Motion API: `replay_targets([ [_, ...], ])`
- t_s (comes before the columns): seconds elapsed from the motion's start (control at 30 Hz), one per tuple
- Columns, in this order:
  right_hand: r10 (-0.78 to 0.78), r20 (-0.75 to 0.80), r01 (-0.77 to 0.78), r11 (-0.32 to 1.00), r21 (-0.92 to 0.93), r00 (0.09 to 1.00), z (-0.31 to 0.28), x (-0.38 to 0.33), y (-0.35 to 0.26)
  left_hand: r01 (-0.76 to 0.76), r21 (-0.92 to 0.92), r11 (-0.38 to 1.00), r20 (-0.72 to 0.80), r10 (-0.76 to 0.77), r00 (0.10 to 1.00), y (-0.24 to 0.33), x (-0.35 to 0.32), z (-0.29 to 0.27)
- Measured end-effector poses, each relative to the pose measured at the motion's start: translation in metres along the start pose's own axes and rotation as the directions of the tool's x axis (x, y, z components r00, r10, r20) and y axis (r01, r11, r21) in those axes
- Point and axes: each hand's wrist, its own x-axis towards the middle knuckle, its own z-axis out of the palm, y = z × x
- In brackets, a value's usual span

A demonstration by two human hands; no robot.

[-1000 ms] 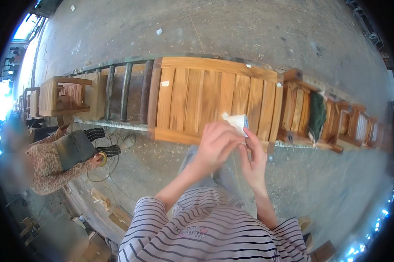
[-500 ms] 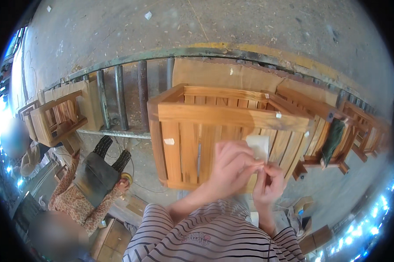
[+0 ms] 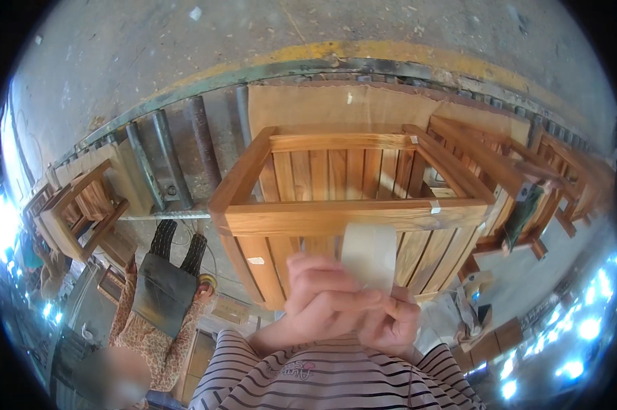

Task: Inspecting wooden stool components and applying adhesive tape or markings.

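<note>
My left hand [image 3: 325, 290] is closed round what looks like a roll of whitish tape [image 3: 370, 254], which stands up above the fingers. My right hand [image 3: 392, 318] is pinched, its fingertips meeting the left ones just below the roll; whatever lies between them is too small to make out. Both hands are close to my striped shirt. Just beyond them stands a slatted wooden frame [image 3: 356, 217], open at the top. Small white patches sit on its rails and one slat, among them a white patch [image 3: 435, 207] on the near top rail.
Under the frame, brown cardboard [image 3: 336, 109] covers part of a roller conveyor [image 3: 168, 147]. More wooden frames [image 3: 476, 160] stand at the right, one with a dark green cloth [image 3: 524, 215]. At the left are another wooden piece [image 3: 83, 205] and a person in a dark apron [image 3: 161, 294].
Both hands and the roll have come left and nearer to my body, still together. The view has shifted, and the open top of the wooden frame shows more fully.
</note>
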Motion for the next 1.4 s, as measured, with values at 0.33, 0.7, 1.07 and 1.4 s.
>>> replay_targets([
  [0.33,-0.003,-0.377,-0.089,0.97,-0.226,0.926,0.009,-0.022,0.015,0.337,0.147,0.93,0.169,-0.359,0.918,-0.125,0.063,-0.071],
  [0.7,-0.404,-0.647,-0.253,0.686,-0.682,0.646,-0.066,-0.041,0.144,0.188,0.74,0.646,0.64,-0.762,0.099,-0.439,0.011,0.007],
  [1.07,-0.469,-0.342,-0.068,0.508,-0.858,0.815,-0.066,-0.056,0.168,0.261,0.792,0.553,0.568,-0.823,0.022,-0.471,0.052,0.009],
  [1.4,-0.464,-0.287,-0.04,0.473,-0.88,0.838,-0.062,-0.049,0.168,0.333,0.682,0.651,0.68,-0.732,0.036,-0.466,0.018,0.008],
])
